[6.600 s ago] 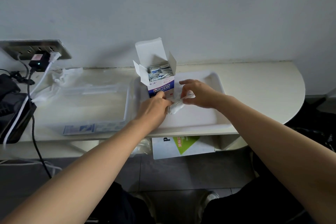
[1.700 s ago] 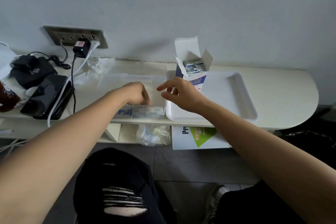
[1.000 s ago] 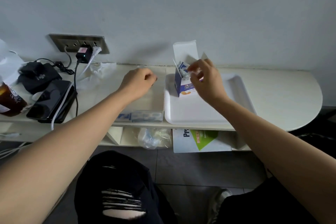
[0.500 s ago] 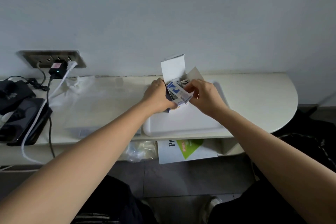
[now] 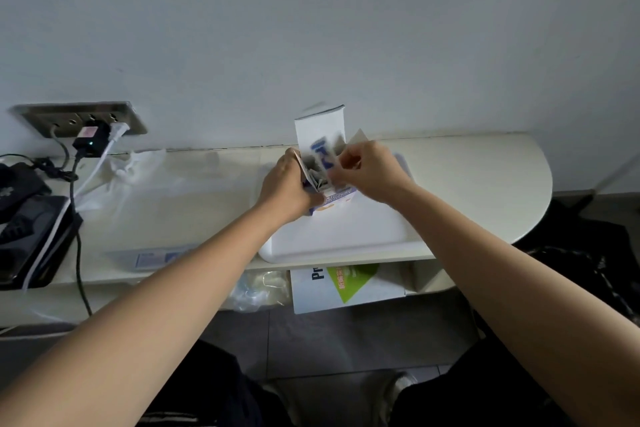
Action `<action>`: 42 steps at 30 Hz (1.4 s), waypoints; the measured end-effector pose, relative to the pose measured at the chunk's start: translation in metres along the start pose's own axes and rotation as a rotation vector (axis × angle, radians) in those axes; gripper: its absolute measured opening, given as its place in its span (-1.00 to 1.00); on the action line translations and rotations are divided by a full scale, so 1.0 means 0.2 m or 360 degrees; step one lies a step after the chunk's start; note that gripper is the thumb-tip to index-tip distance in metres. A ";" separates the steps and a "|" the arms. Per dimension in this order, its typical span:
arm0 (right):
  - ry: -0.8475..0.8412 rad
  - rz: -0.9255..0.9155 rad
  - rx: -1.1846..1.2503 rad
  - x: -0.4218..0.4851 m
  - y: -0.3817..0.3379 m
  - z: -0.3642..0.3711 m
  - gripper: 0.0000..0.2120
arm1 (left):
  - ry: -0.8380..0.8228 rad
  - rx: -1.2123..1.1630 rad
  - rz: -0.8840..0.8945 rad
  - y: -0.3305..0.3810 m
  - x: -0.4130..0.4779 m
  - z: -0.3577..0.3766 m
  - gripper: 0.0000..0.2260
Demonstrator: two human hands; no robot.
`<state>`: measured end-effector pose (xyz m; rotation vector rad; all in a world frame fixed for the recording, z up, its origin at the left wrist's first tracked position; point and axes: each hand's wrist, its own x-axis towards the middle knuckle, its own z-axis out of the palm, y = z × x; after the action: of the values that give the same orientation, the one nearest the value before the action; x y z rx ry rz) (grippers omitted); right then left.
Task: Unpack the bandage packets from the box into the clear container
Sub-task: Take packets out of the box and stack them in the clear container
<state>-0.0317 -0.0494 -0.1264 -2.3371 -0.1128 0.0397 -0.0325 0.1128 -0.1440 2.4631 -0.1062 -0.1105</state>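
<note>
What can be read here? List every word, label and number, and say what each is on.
"Pr": black letters on the white carton under the tabletop; the rest is hidden.
Its green patch: white characters, too blurred.
On the box front: blue print, unreadable.
On the bandage packet pinched by the right hand: blue mark, motion-blurred.
In the clear container, packets: too blurred.

White and blue box [image 5: 320,130] on my white tray [image 5: 346,236], cream table [image 5: 467,177], pale grey wall [image 5: 311,28].
The box front carries blue lettering and an orange mark. The packet [image 5: 320,155] at my right hand [image 5: 367,168] is a blur of blue on white. The clear container [image 5: 156,257] has a blue-and-white label along the table's front edge. A black charger [image 5: 88,144] with a pink sticker sits above the table's left end. My trousers [image 5: 214,388] are black.
</note>
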 end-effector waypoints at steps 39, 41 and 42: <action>0.0756 -0.0020 0.0175 0.13 0.12 -0.10 -0.70 | 0.0193 -0.0227 -0.0186 -0.04 0.11 0.01 -0.51; 0.0782 0.0077 0.0253 0.13 0.15 -0.10 -0.70 | 0.0215 -0.0222 -0.0190 -0.03 0.11 0.01 -0.48; 0.0809 0.0152 0.0363 0.13 0.17 -0.10 -0.75 | 0.0218 -0.0219 -0.0187 -0.03 0.12 0.02 -0.47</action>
<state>-0.0014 -0.0841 -0.1371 -2.0542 0.2438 -0.4670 -0.0094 0.1132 -0.1518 2.3308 0.1025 0.0003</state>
